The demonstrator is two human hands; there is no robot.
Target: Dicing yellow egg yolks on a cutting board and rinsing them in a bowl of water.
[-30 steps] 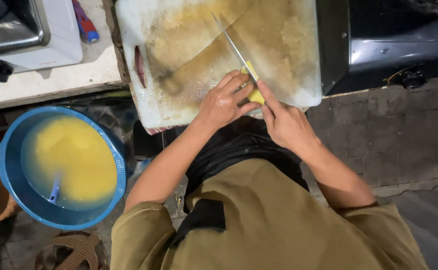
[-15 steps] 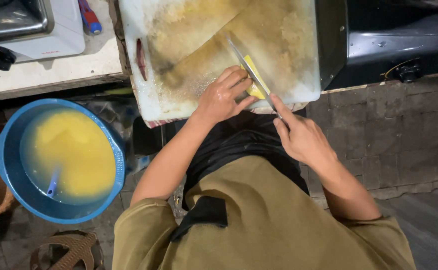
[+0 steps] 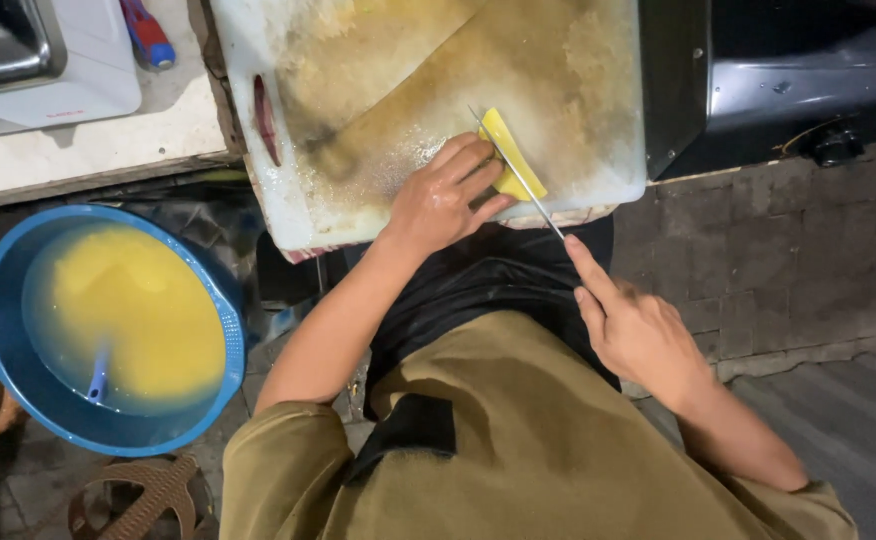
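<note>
The left hand (image 3: 441,198) pins the yellow slab (image 3: 510,160) on the cutting board (image 3: 378,120); the right hand (image 3: 638,330) grips the knife (image 3: 518,178) (blade mid-slab, the cut judged only partly done).

Wet stained plastic cutting board (image 3: 358,120), thin shiny metal knife (image 3: 518,175), glossy blue plastic basin (image 3: 18,390)

White cutting board (image 3: 358,60) on wooden bench (image 3: 78,150).
</note>
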